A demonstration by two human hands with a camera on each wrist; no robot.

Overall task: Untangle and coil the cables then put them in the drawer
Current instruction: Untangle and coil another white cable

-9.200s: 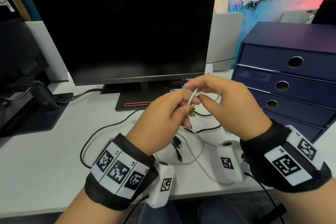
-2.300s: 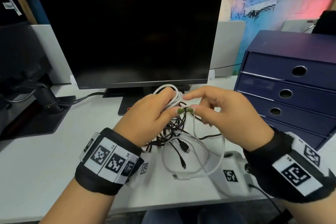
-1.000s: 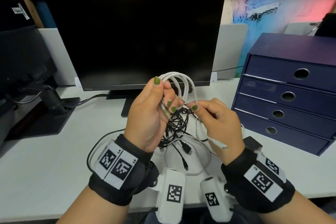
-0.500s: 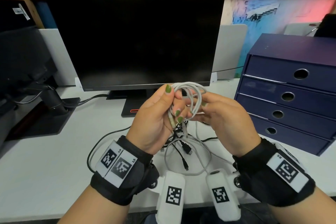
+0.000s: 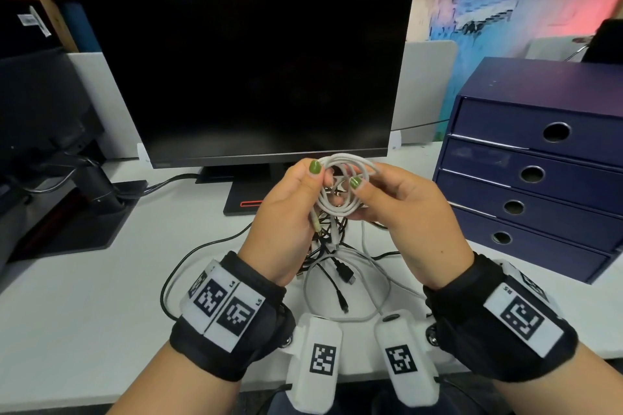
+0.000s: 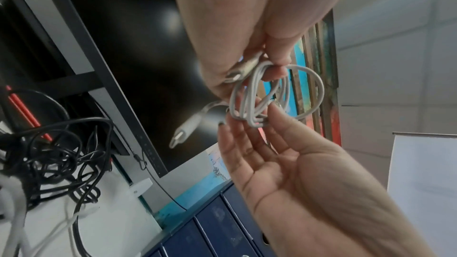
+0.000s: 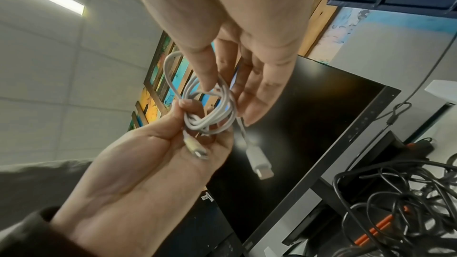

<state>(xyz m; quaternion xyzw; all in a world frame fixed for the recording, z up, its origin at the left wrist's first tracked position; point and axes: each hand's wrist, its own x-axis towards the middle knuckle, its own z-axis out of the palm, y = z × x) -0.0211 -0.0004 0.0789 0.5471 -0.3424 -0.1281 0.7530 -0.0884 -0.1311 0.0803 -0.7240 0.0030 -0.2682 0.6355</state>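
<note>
- Head view puts our left hand (image 5: pixel 286 212) and right hand (image 5: pixel 401 209) raised together, with the white cable (image 5: pixel 340 185) wound into a small coil between them, so the coil is our landmark.
- Left of the coil, our left thumb and fingers (image 6: pixel 277 73) are curled and pinch the gathered loops at one side; one plug (image 6: pixel 235 74) lies trapped against that palm.
- Right of the coil, our right fingers (image 7: pixel 257 108) are nearly straight and only rest on the loops, with the thumb tip (image 7: pixel 207 83) pressing their front; nothing is clamped there.
- Below the coil, the second plug (image 7: pixel 259 165) dangles free on a short tail.
- We judge the coil's plane to stand roughly upright, facing us, and the loose tail to be what is left to tuck.
- Below the coil, on the counter (image 5: pixel 84 313), lies the black cable tangle (image 5: pixel 330 246) with a looser white lead (image 5: pixel 371 280) round it, not yet sorted.
- Well right of the coil stands the blue drawer unit (image 5: pixel 539 172), every drawer closed; our right hand is the nearer one to it.
- Behind the coil sits a dark monitor (image 5: pixel 242 71).
</note>
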